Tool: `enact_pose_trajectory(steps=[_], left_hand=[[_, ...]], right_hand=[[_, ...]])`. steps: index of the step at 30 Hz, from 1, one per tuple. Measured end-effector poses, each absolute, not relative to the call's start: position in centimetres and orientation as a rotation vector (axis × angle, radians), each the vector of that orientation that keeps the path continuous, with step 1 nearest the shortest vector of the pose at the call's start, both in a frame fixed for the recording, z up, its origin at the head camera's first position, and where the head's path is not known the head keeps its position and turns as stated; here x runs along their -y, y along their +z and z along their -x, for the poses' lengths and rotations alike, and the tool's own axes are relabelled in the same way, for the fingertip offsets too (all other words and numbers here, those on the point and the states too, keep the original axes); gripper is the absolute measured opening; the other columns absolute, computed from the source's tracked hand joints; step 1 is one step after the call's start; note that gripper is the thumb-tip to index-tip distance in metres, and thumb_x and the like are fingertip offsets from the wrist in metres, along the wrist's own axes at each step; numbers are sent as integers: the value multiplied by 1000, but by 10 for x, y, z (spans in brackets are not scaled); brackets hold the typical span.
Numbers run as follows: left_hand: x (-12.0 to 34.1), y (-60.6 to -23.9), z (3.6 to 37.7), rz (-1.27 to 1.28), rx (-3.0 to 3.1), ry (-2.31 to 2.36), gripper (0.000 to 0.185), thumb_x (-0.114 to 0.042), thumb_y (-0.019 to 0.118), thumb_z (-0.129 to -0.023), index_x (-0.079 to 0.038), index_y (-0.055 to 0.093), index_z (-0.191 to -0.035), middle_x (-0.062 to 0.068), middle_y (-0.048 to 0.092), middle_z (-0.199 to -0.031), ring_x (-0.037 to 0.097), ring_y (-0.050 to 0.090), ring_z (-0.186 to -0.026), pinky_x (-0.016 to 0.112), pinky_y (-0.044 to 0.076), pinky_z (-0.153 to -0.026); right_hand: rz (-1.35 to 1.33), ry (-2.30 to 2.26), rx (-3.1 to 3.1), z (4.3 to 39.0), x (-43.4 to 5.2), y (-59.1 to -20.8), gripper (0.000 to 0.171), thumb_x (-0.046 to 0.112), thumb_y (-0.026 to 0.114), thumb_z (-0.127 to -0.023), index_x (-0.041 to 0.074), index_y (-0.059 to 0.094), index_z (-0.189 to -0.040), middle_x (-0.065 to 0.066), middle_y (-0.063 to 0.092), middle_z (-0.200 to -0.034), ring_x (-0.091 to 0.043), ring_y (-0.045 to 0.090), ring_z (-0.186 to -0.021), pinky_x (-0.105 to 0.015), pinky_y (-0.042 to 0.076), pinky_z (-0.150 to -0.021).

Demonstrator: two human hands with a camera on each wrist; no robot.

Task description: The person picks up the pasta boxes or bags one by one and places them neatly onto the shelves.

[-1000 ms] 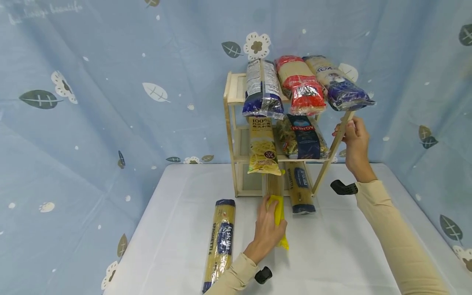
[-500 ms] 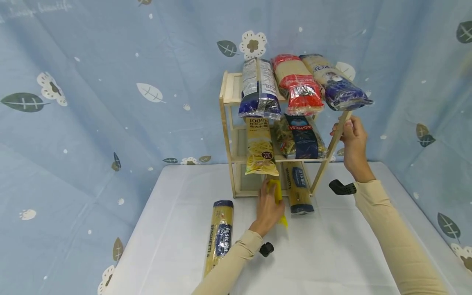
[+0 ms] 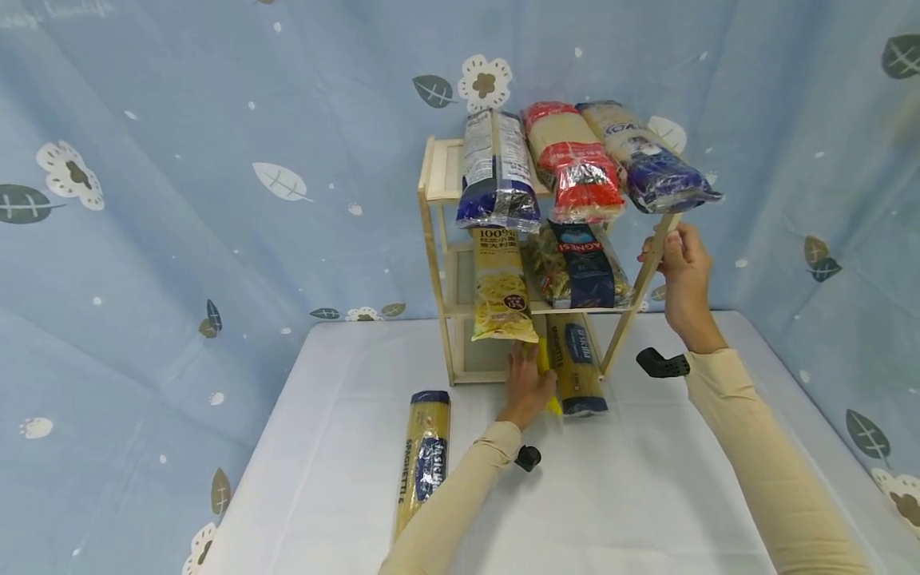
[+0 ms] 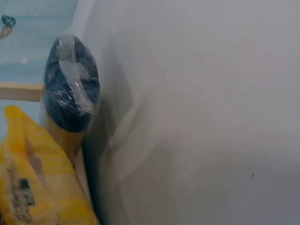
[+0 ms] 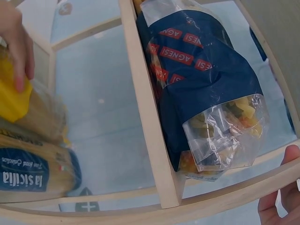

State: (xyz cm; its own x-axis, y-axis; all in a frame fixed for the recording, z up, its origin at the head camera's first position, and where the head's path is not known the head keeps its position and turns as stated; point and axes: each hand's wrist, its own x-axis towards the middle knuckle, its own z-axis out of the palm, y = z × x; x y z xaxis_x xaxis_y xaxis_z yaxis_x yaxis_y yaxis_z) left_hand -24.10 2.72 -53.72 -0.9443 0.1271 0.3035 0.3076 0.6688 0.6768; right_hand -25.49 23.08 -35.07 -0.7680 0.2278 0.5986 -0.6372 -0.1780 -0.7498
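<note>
My left hand grips a yellow pasta pack at the bottom level of a wooden shelf rack. Its inner part reaches under the middle shelf, while a yellow end shows by the hand. Right beside it lies a la sicilia spaghetti pack, its dark blue end sticking out over the table. In the right wrist view, fingers of the left hand press the yellow wrapper from above. My right hand holds the rack's right upright, with thumb and fingers around the wood.
Another spaghetti pack lies on the white table left of the rack. A pale yellow noodle bag and an AGNESI pasta bag fill the middle shelf. Blue-white, red and blue-purple packs overhang the top shelf.
My left hand has pushed the yellow pasta pack forward, deeper into the rack's bottom level. The right hand keeps its hold on the upright. The head view has shifted slightly.
</note>
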Motion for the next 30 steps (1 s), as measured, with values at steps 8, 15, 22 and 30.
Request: enact_pose_trajectory(steps=[8, 15, 22, 30], left_hand=[[-42, -534, 252, 300, 2750, -1205, 58, -15, 64, -86, -4, 46, -139, 24, 28, -148, 46, 31, -130, 53, 31, -104], [-41, -535, 262, 263, 2798, -1106, 60, -12, 62, -86, -5, 41, -142, 20, 31, -144, 42, 33, -128, 55, 32, -99], [-28, -534, 261, 310, 2884, -998, 53, -24, 60, -92, -7, 46, -140, 23, 31, -144, 42, 31, -130, 57, 33, -98], [-16, -521, 259, 369, 2943, -884, 61, -33, 58, -94, -9, 37, -146, 20, 24, -150, 37, 29, -134, 56, 34, -100]], right_hand=[[-463, 1944, 1513, 261, -237, -354, 24, 11, 37, -103, -1, 56, -112, -11, 57, -85, -20, 55, -76, -25, 48, -70], [-472, 2000, 1509, 257, -230, -352, 23, 8, 38, -103, -2, 57, -110, -11, 58, -84, -19, 56, -75, -25, 48, -70], [-514, 2023, 1504, 253, -225, -348, 25, 7, 34, -103, -6, 55, -111, -11, 57, -83, -18, 56, -75, -26, 47, -71], [-463, 2002, 1522, 262, -232, -356, 24, 11, 36, -103, -1, 55, -110, -11, 56, -85, -19, 55, -75, -25, 46, -70]])
